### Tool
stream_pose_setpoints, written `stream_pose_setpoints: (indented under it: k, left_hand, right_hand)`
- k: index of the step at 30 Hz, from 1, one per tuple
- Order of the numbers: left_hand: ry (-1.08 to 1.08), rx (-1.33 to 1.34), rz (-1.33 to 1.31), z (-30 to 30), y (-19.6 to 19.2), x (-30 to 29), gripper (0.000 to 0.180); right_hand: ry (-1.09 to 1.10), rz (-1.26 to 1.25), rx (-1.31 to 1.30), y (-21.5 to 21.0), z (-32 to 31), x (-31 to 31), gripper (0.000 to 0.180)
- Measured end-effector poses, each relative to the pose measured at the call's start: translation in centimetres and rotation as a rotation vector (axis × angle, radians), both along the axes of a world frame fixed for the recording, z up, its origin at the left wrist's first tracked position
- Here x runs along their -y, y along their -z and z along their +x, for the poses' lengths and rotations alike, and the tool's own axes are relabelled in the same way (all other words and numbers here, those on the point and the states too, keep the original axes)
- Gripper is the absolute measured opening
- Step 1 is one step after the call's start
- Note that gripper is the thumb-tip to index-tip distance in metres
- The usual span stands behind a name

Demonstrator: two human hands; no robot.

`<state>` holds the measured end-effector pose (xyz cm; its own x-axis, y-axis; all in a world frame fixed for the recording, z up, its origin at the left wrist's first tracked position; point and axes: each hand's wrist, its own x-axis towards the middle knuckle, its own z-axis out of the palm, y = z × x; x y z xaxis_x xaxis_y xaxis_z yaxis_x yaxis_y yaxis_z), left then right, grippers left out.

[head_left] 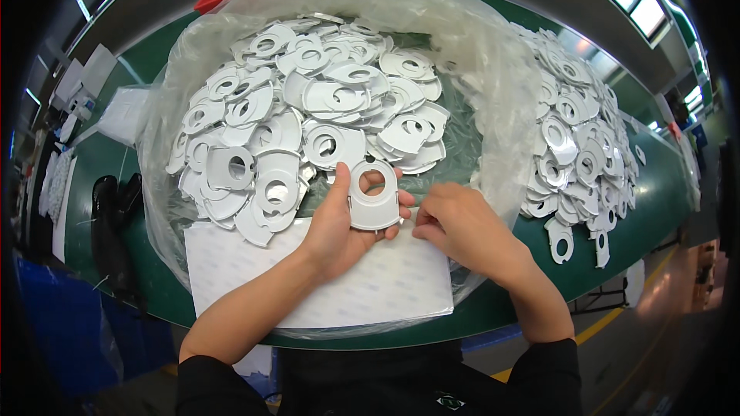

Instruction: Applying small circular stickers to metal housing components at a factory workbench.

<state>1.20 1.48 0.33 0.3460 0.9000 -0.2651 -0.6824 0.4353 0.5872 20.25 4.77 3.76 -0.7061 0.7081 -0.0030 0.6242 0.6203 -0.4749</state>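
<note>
White plastic plate (375, 199), flat, round hole near top, left hand (339, 227) grip closed on it, right hand (455, 223) grip curled, empty.

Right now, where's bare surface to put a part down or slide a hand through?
Free: the white sheet below both hands, and the green table strip right of the loose pile. Some green also shows left of the clear bag. Crowded: the bagged heap of white parts. The left hand holds one part; the right hand sits beside it.

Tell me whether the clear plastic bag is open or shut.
Open: the bag's mouth is spread wide, its white parts exposed.
</note>
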Motion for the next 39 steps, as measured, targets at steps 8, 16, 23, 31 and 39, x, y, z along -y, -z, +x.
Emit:
stream_pose_setpoints:
  k: [8,16,23,31,39]
  left_hand:
    - [0.007,0.008,0.001,-0.1,0.2,0.0,0.067]
    - [-0.073,-0.082,-0.117,0.8,-1.2,0.2,0.065]
    - [0.004,-0.155,0.018,0.1,-0.7,1.2,0.062]
    - [-0.013,-0.381,0.015,0.5,-1.2,1.5,0.043]
    - [0.003,-0.058,0.023,0.3,0.2,1.3,0.061]
  right_hand:
    - [-0.123,0.239,0.046,-1.2,0.6,1.1,0.014]
    - [-0.23,-0.32,-0.831,-5.2,4.1,-0.3,0.008]
    - [0.078,-0.459,-1.049,-2.4,2.8,-1.1,0.008]
    - [0.091,-0.508,-1.004,-1.9,1.5,-0.6,0.011]
    - [0.197,-0.593,-0.942,-0.3,0.5,-0.4,0.01]
